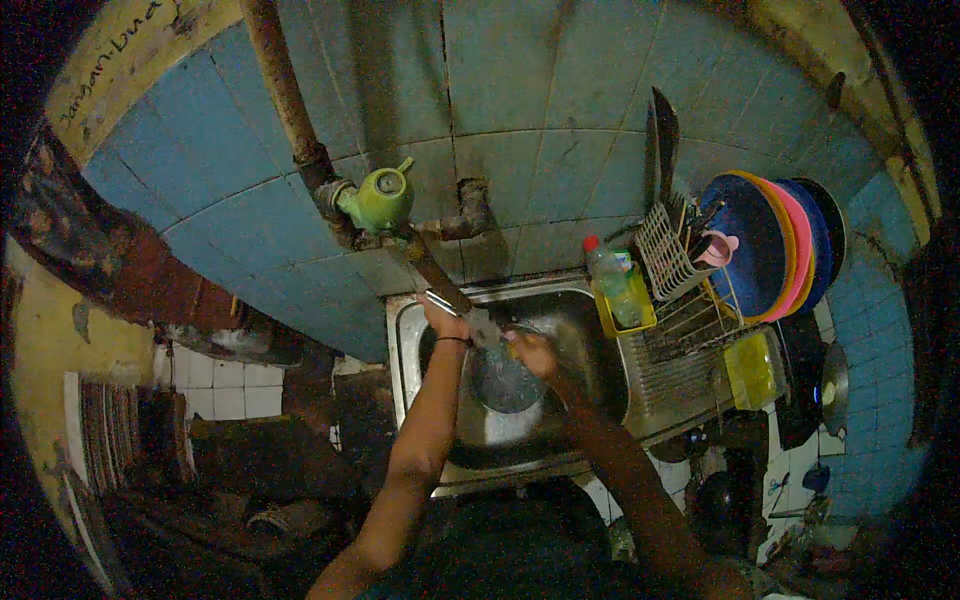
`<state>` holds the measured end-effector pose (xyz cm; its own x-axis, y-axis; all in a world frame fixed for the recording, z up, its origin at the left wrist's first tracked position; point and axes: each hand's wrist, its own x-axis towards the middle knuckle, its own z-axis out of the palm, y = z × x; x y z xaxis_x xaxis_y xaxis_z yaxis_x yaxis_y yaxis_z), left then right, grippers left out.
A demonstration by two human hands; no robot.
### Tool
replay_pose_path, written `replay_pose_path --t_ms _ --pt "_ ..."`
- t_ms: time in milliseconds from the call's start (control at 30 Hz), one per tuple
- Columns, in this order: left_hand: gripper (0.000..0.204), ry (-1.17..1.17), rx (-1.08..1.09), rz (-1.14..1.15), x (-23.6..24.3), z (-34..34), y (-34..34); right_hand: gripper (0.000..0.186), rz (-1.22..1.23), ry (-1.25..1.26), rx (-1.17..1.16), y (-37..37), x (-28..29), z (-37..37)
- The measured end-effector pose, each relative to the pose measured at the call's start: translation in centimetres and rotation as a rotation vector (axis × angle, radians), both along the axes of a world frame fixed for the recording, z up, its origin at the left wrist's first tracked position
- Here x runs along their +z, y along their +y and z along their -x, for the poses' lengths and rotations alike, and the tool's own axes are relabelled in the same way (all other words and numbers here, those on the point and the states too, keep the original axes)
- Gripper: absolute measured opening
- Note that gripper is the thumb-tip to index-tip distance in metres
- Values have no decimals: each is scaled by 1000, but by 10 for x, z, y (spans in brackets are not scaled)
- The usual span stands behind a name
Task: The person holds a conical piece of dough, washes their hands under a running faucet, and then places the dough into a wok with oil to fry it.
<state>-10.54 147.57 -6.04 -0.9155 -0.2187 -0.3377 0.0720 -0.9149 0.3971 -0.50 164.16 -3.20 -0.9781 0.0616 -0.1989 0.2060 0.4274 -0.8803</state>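
Head cam: L hand (448,322) grasps slim metal pcs (440,301) over sink's (510,430) back-left part, long axis slanting, visible end pointing toward sink's back-left corner; R hand (535,352) nr sink's middle, can't tell if gripping.

Blue tiles (560,80) with a dark grid, upper frame; yellow wall (190,25) and brown mottled pipe (277,75), upper left. Near centre: green tap (383,200), silver utensil (442,302), silvery sink (395,335), black wristband (453,338). Right of centre: red cap (591,243), yellow tray (640,319), pink cup (716,249), basins (752,245) in 4 colours: blue, orange, pink, black.
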Motion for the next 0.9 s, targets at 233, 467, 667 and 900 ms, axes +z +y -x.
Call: replay_pose_path --t_ms 233,467,667,900 --pt "31 168 -88 1351 -8 -35 24 33 96 602 -163 -42 44 12" --pt "45 67 -440 1550 54 -77 32 23 829 -84 -664 -10 48 27" --pt "36 330 -538 1461 50 -92 2 18 1058 537 -387 137 -11 28" --pt "17 266 -917 1129 87 -102 -7 26 1059 328 -689 140 59 34"
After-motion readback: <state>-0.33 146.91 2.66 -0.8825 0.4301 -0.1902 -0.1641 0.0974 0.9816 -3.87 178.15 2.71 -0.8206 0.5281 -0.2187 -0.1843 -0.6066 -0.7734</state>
